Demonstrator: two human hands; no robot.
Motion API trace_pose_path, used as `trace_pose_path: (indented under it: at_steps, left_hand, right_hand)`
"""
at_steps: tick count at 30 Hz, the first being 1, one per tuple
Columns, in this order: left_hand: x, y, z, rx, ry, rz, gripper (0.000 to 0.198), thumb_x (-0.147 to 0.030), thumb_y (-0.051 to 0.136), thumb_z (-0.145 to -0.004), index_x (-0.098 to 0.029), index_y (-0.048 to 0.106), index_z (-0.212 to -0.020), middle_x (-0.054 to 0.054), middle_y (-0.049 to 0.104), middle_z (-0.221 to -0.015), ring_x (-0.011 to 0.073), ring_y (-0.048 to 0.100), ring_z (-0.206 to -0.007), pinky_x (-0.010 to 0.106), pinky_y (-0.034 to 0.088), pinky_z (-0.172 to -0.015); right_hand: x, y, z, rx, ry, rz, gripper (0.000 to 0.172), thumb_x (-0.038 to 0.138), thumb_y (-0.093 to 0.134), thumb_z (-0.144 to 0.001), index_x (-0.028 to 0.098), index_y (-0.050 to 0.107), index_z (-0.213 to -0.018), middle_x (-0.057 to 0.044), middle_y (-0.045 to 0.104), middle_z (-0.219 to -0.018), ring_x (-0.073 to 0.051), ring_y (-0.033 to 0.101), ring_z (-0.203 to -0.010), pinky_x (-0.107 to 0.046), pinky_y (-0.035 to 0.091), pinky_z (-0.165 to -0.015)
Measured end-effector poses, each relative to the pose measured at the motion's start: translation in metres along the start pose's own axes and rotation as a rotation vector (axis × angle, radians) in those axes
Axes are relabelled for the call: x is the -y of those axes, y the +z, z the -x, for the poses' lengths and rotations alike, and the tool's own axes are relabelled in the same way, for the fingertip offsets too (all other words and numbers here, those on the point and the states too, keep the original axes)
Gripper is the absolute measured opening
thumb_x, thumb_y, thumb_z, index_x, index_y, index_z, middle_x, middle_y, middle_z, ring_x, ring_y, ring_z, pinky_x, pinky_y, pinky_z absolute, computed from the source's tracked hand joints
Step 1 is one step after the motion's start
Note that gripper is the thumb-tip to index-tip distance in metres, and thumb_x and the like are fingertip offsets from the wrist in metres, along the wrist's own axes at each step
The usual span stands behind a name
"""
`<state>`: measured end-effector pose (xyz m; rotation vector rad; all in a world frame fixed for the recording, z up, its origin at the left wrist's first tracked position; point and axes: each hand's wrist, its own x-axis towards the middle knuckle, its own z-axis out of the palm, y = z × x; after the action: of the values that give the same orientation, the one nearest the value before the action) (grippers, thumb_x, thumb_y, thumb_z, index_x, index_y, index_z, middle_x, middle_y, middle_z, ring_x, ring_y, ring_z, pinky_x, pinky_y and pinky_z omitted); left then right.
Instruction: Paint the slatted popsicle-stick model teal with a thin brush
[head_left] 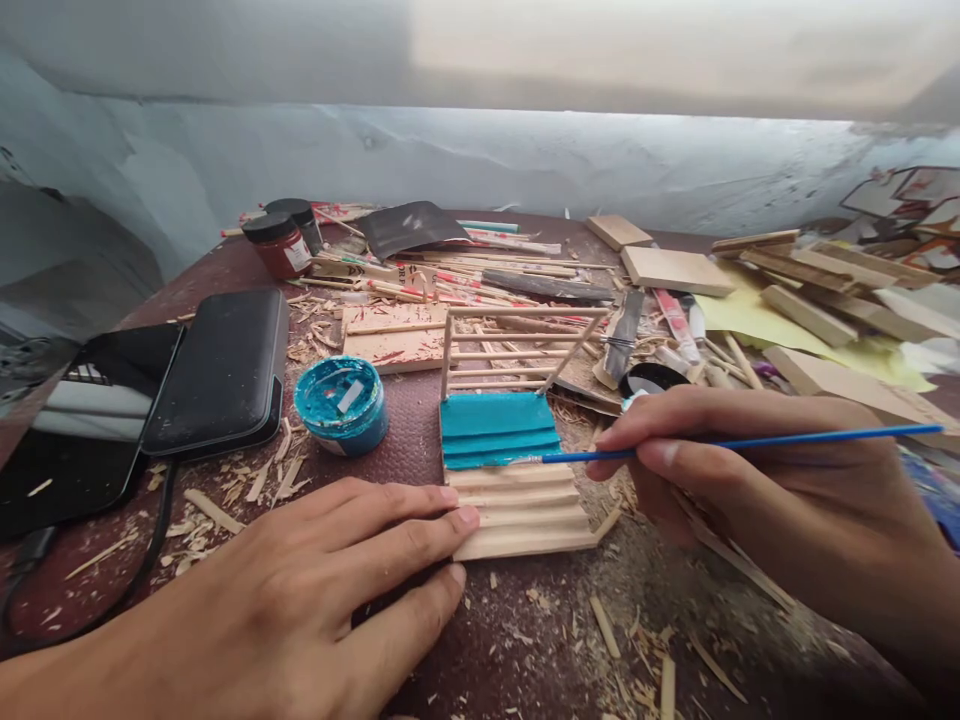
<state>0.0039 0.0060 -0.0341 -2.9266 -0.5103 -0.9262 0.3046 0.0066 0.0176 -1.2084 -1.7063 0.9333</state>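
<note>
Your stepped wooden piece (517,505) lies at the centre of the frame on the bench (525,640), among shavings. By the look of it you are a little under halfway: the upper steps are coated teal, while the lower ones, nearer you, are bare wood. The stick frame (517,345) standing at its far edge shows no paint either. Your right hand (735,470), at the right of the frame, has its fingers (652,455) pinched around the blue-handled brush (720,443). The bristles touch just where the teal ends. Your left hand (300,590), at the lower left, lies flat with fingers (420,520) released, gripping nothing, the tips against the piece's lower left edge. The open paint pot (341,403) sits just left of the piece, with teal inside.
</note>
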Motion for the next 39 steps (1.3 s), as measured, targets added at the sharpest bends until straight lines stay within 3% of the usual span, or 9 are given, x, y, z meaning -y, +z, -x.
trace_pose_path:
  at_steps: [6, 17, 27, 34, 39]
  left_hand:
    - [0.003, -0.002, -0.001, 0.019, -0.006, 0.024, 0.045, -0.049, 0.045, -0.114, -0.014, 0.073, -0.118, 0.009, 0.077, -0.131, 0.0223, 0.069, -0.13, 0.032, 0.057, -0.113]
    - [0.002, -0.004, -0.001, 0.01, -0.045, 0.039, 0.034, -0.039, 0.05, -0.113, -0.013, 0.071, -0.119, 0.01, 0.078, -0.131, 0.0233, 0.07, -0.132, 0.036, 0.057, -0.116]
    - [0.0, -0.007, 0.002, 0.052, -0.063, 0.018, 0.036, -0.044, 0.052, -0.112, -0.015, 0.07, -0.122, 0.009, 0.076, -0.136, 0.0222, 0.067, -0.136, 0.033, 0.05, -0.122]
    - [-0.001, -0.005, 0.005, 0.069, -0.052, -0.031, 0.041, -0.048, 0.048, -0.113, -0.015, 0.067, -0.125, 0.007, 0.073, -0.14, 0.0195, 0.061, -0.143, 0.03, 0.042, -0.128]
    - [-0.001, -0.006, 0.005, 0.075, -0.054, -0.05, 0.041, -0.051, 0.049, -0.112, -0.017, 0.067, -0.126, 0.004, 0.073, -0.142, 0.0168, 0.058, -0.145, 0.027, 0.033, -0.132]
  right_hand:
    - [-0.001, -0.001, 0.0, -0.002, 0.04, 0.012, 0.019, 0.017, 0.068, -0.09, 0.026, 0.084, -0.084, 0.003, 0.065, -0.049, -0.009, 0.058, -0.038, -0.016, 0.039, -0.036]
    - [-0.014, -0.004, -0.003, -0.019, 0.216, -0.202, 0.014, 0.031, 0.073, -0.097, 0.025, 0.085, -0.092, 0.004, 0.061, -0.044, -0.008, 0.057, -0.037, -0.017, 0.041, -0.039]
    - [-0.015, 0.001, -0.009, -0.066, 0.38, -0.325, 0.011, 0.032, 0.08, -0.088, 0.024, 0.084, -0.081, 0.003, 0.062, -0.044, -0.009, 0.051, -0.034, -0.017, 0.042, -0.032]
    - [-0.018, 0.0, -0.009, -0.093, 0.37, -0.3, 0.019, 0.039, 0.086, -0.083, 0.021, 0.083, -0.077, 0.004, 0.054, -0.036, -0.008, 0.048, -0.03, -0.016, 0.041, -0.029]
    - [-0.012, -0.005, -0.01, -0.106, 0.275, -0.332, 0.01, 0.03, 0.082, -0.083, 0.022, 0.085, -0.077, 0.002, 0.057, -0.038, -0.008, 0.043, -0.027, -0.017, 0.038, -0.026]
